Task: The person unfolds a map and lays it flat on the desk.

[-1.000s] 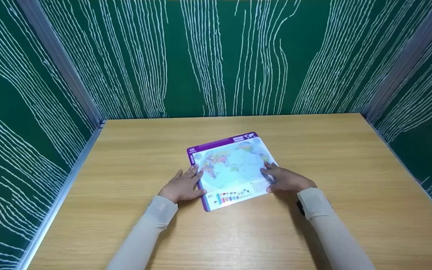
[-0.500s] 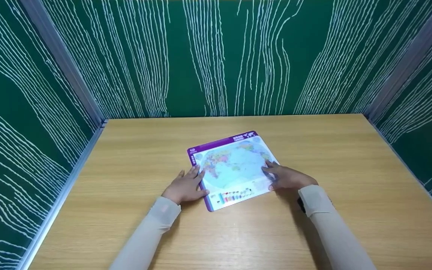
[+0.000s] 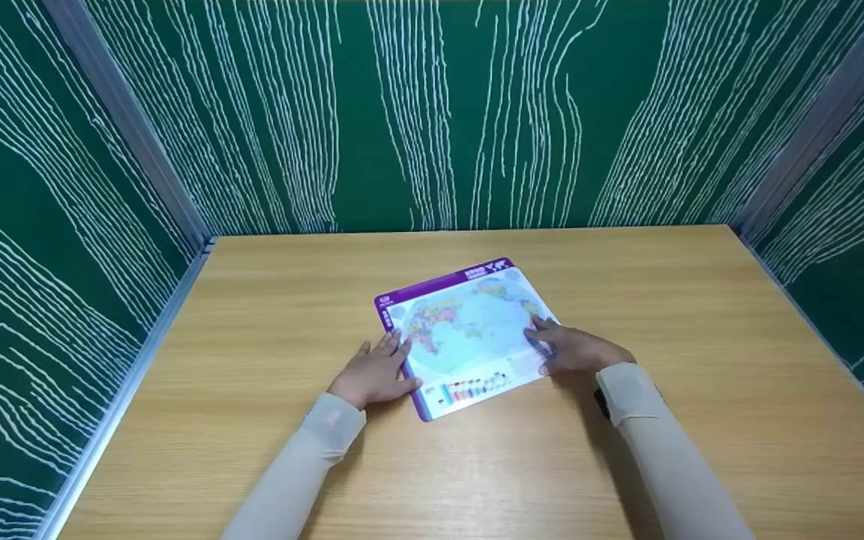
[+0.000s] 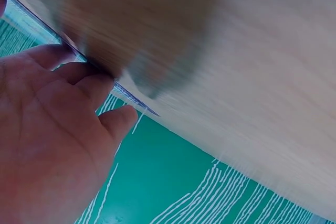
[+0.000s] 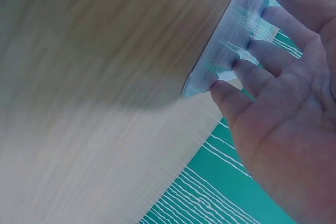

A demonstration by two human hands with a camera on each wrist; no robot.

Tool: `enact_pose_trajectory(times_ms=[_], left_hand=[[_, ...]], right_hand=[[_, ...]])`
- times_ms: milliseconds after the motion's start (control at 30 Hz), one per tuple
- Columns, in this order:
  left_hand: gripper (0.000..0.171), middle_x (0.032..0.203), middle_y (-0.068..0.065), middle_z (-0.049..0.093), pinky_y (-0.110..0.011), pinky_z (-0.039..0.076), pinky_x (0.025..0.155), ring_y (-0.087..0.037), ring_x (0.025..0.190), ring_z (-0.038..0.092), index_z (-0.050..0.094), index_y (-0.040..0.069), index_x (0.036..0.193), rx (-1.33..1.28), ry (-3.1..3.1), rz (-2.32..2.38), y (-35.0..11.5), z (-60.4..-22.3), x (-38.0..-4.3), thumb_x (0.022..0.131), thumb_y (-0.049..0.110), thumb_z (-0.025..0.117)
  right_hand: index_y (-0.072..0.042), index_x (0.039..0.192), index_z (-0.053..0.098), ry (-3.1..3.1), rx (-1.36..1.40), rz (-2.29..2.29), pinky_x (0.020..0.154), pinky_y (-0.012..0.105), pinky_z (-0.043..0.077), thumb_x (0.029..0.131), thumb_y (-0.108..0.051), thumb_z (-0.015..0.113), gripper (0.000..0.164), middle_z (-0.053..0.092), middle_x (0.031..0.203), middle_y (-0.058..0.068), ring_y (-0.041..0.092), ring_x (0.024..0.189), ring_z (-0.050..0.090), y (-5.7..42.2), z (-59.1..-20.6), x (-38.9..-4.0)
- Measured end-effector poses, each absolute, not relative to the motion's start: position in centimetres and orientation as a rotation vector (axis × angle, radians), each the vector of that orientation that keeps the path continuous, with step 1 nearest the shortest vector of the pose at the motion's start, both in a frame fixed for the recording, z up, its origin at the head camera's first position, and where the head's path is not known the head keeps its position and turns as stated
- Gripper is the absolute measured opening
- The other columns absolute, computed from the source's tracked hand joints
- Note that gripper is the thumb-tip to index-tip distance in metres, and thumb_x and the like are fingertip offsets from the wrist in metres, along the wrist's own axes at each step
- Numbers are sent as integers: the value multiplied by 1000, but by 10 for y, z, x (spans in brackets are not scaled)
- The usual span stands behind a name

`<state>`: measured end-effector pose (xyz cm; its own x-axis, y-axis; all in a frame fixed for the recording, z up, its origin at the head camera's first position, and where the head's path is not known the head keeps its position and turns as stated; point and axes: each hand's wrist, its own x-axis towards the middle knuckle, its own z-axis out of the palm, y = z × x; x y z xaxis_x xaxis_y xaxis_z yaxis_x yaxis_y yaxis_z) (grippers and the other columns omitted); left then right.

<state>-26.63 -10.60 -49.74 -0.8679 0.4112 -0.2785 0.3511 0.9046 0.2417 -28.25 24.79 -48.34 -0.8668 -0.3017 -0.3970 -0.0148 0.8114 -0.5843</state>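
A flat sheet printed with a world map, with a purple band along its far and left sides, lies tilted on the wooden table. My left hand rests at its left edge, fingers spread and fingertips on the purple border. On the opposite side, my right hand touches the sheet near its right edge with extended fingers. The right wrist view shows several fingertips on the glossy surface of the map sheet. The left wrist view shows the sheet edge-on, partly hidden behind the fingers.
The light wooden table runs back to a green wall with wavy white lines. Similar green panels stand at the left and right, joined by grey corner posts.
The map sheet has turned slightly counterclockwise, its far right corner shifting left and its near left corner right. Both hands have stayed on it, the right one edging slightly away from the person.
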Motion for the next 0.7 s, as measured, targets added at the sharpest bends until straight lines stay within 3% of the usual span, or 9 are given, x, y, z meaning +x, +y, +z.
enact_pose_trajectory(times_ms=[433,700], left_hand=[[80,163,-5,8,-49,6,122,-22,151,6,18,17,155,539,2745,261,-104,-497,-265,93,59,46],[81,163,-7,8,-49,6,122,-23,151,7,17,15,154,539,2741,266,-104,-493,-264,93,58,47]], right_hand=[[-39,147,32,2522,-160,-753,113,69,9,87,-17,69,74,10,163,-5,38,149,2,248,-485,-281],[-34,148,34,2521,-205,-798,116,65,6,84,-25,73,76,10,163,-2,35,149,1,251,-490,-285]])
